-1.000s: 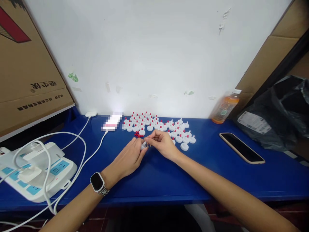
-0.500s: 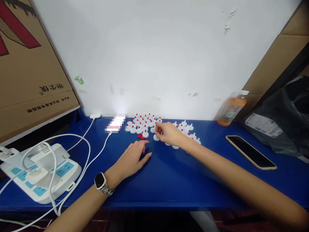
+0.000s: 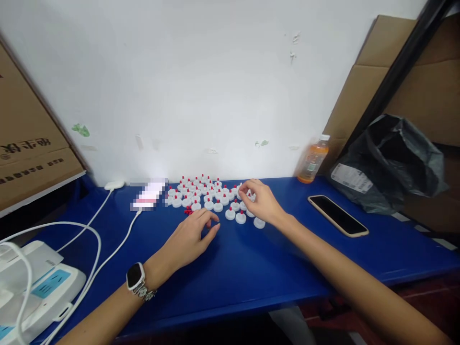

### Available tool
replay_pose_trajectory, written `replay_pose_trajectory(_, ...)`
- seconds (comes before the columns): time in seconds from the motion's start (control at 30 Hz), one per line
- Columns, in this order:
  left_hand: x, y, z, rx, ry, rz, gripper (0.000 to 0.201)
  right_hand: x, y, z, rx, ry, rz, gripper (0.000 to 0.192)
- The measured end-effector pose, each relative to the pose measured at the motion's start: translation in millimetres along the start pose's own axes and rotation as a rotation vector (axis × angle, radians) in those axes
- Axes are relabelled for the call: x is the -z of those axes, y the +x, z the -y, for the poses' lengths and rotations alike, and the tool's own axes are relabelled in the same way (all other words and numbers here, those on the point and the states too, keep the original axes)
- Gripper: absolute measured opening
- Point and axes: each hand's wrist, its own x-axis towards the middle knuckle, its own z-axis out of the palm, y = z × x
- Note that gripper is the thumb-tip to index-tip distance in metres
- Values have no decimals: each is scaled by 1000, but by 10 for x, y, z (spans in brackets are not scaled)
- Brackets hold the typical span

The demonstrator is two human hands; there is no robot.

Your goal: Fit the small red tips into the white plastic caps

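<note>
Since half a second ago the right hand point(image 3: 264, 203) has shifted rightward over the small white plastic caps with red tips point(image 3: 201, 191), fingers curled on one. The left hand point(image 3: 190, 237) rests loosely open on the blue table point(image 3: 251, 268), beside tiny loose red plugs point(image 3: 188, 210).

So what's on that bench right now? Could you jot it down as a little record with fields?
surface: blue bench against a white wall
left hand: flat on the bench beside loose red tips, watch on wrist
right hand: fingers on the white caps; grip unclear
caps: dozens, most with a red tip
right side: phone, bottle, black bag
left side: power strip, white cables
</note>
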Motion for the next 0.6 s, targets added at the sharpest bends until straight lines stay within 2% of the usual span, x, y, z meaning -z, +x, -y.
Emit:
replay_pose_trajectory(0.17,-198,414,-265,-151,29,-29,21,254,-263,-336,-153,-32,-149,14)
replay_pose_trajectory(0.3,-386,613,-342,-195,134,-41,24,329,-371,-470,-302,40,-222,14)
replay_pose_trajectory(0.43,-497,708,-320,-205,213,-11,17,370,-482,-538,-413,61,-144,14)
replay_pose_trajectory(0.6,-523,739,-255,-185,230,-39,17,362,-620,-597,-445,139,-11,25)
